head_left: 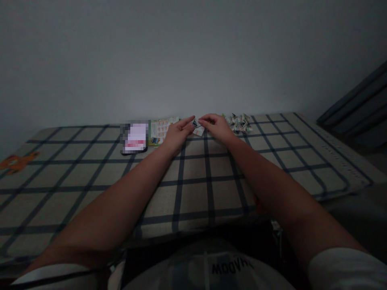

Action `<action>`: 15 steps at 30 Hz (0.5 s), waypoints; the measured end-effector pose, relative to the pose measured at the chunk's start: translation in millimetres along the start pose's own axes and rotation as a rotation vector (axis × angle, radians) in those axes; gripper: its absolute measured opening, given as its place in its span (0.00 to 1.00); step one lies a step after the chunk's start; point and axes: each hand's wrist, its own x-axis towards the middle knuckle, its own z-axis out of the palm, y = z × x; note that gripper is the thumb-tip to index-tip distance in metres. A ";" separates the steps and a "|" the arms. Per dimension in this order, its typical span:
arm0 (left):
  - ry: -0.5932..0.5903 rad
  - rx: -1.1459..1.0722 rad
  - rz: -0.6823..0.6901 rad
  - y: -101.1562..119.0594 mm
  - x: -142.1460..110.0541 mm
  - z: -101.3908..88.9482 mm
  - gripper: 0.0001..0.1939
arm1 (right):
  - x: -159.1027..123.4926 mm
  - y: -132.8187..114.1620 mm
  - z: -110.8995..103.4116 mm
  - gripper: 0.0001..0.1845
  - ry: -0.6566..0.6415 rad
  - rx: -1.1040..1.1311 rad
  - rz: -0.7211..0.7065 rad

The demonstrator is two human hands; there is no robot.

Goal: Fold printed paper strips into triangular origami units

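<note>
Both hands meet over the far edge of the table, which a pale cloth with dark blue checks covers. Taking the small folded paper between them as the middle of the dial, the left hand comes in from about eight o'clock, its index finger stretched along the top and its thumb below, the two narrowed around the paper's near side. The right hand comes in from four o'clock with thumb and index finger pinched together on the paper's opposite end, the other fingers curled. The folded paper is held just above the cloth, and a flat printed slip lies just beneath it at five o'clock. At three o'clock, close beyond the right hand, sits a cluster of folded paper pieces, pointed and printed in green and white. At nine o'clock, partly behind the left hand, lie printed sheets with rows of small orange and white blocks. Further out at nine o'clock, just beside the sheets, a phone rests with its lit screen masked by coarse squares. An orange figure shows on the cloth, well apart, toward the far end of that same hour. A plain grey wall rises at twelve o'clock, dimly lit
</note>
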 end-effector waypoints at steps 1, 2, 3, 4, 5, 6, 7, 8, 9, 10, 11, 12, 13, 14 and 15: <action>0.008 0.033 0.016 1.5 -0.7 0.5 0.22 | 0.0 -0.2 -0.4 0.15 -0.010 -0.009 -0.004; 0.017 0.068 0.036 3.0 -1.3 0.9 0.19 | 0.0 -0.6 -0.7 0.14 -0.021 -0.020 -0.010; 0.025 0.102 0.056 4.4 -1.9 1.1 0.17 | -0.1 -1.0 -0.9 0.14 -0.030 -0.031 -0.016; 0.033 0.131 0.073 5.8 -2.3 1.1 0.15 | -0.3 -1.5 -1.0 0.13 -0.038 -0.038 -0.021; 0.038 0.160 0.086 7.1 -2.6 1.0 0.14 | -0.4 -2.0 -1.0 0.13 -0.046 -0.044 -0.024; 0.041 0.191 0.098 8.3 -2.7 0.6 0.14 | -0.4 -2.5 -0.9 0.13 -0.053 -0.050 -0.027; 0.039 0.228 0.108 9.4 -2.7 0.1 0.14 | -0.4 -3.0 -0.8 0.12 -0.059 -0.057 -0.028; 0.038 0.267 0.119 10.5 -2.5 -0.5 0.14 | -0.4 -3.5 -0.7 0.12 -0.062 -0.065 -0.028; 0.036 0.306 0.135 11.5 -2.4 -1.1 0.14 | -0.5 -4.2 -0.7 0.12 -0.064 -0.073 -0.029; 0.034 0.342 0.154 12.6 -2.2 -1.6 0.14 | -0.7 -4.9 -0.8 0.11 -0.067 -0.083 -0.031; 0.036 0.373 0.172 13.6 -2.3 -2.0 0.14 | -1.0 -5.6 -1.0 0.11 -0.068 -0.093 -0.037; 0.042 0.396 0.182 14.6 -2.5 -2.3 0.13 | -1.4 -6.4 -1.2 0.10 -0.070 -0.102 -0.044; 0.051 0.415 0.183 15.6 -2.9 -2.6 0.13 | -1.8 -7.1 -1.5 0.10 -0.074 -0.112 -0.053; 0.058 0.436 0.176 16.6 -3.4 -2.8 0.13 | -2.3 -7.7 -1.7 0.09 -0.079 -0.122 -0.063; 0.061 0.458 0.163 17.6 -4.1 -2.9 0.13 | -2.7 -8.0 -1.8 0.09 -0.087 -0.131 -0.073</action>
